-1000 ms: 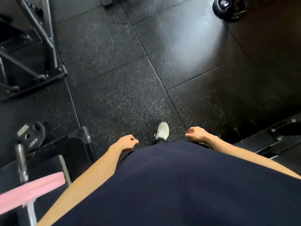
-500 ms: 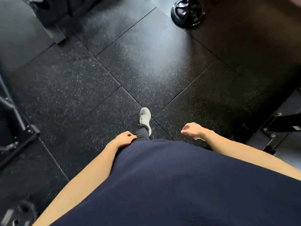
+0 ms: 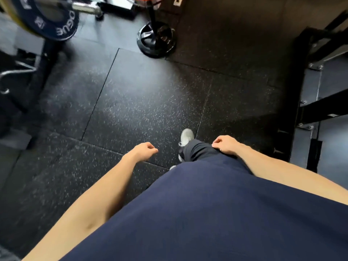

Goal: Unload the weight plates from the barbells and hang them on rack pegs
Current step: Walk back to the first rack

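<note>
A dark blue weight plate (image 3: 47, 19) with white lettering sits on a barbell, whose chrome sleeve (image 3: 84, 8) sticks out at the top left. Behind the blue plate shows a yellow plate's edge (image 3: 11, 15). My left hand (image 3: 143, 150) hangs low in the middle, fingers loosely curled, holding nothing. My right hand (image 3: 225, 145) hangs beside my thigh, also loosely curled and empty. Both hands are far from the barbell.
A black plate (image 3: 157, 41) lies flat on the floor at top centre with a post standing in it. A black steel rack frame (image 3: 308, 110) runs down the right side. Dark equipment (image 3: 22, 72) stands at the left. Speckled rubber floor (image 3: 141, 102) lies ahead of my white shoe (image 3: 186, 136).
The view has swung right and forward across the floor. The loaded barbell has come into view at top left, and the flat black plate is nearer. Both hands stay empty.
</note>
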Available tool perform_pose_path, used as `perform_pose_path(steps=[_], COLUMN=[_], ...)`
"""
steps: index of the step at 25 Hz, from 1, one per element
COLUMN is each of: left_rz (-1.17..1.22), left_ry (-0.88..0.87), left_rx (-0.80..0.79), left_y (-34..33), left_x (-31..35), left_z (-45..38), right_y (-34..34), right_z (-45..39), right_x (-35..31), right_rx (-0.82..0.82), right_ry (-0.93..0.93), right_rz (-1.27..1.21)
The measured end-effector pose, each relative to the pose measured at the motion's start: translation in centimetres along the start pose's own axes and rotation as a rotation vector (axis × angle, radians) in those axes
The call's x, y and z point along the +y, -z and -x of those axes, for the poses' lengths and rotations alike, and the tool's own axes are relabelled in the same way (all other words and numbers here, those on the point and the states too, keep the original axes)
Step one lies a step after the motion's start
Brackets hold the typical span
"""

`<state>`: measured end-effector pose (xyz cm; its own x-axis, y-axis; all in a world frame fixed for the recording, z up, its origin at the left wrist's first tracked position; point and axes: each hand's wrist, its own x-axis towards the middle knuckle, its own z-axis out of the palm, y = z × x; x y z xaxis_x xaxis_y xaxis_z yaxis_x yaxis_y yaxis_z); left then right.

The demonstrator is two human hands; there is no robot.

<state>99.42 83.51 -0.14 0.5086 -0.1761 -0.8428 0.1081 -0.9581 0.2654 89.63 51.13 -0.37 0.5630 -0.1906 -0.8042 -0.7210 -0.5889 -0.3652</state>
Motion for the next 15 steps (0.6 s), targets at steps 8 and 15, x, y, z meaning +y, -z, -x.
perform_pose_path(steps=[8, 15], left_rz=[-0.254, -0.160], left_ry=[-0.064, -0.089], left_rx=[-0.090, 0.077], left_y=[15.7, 28.7], left_x=[11.2, 22.4], left_z=[-12.2, -21.6], right_y=[11.7, 24.7], right_z=[-14.0, -22.5], right_x=[-8.0, -14.4], right_rx=[0.014, 0.058], right_ry=[-0.112, -0.110], right_rz=[-0.165, -0.197])
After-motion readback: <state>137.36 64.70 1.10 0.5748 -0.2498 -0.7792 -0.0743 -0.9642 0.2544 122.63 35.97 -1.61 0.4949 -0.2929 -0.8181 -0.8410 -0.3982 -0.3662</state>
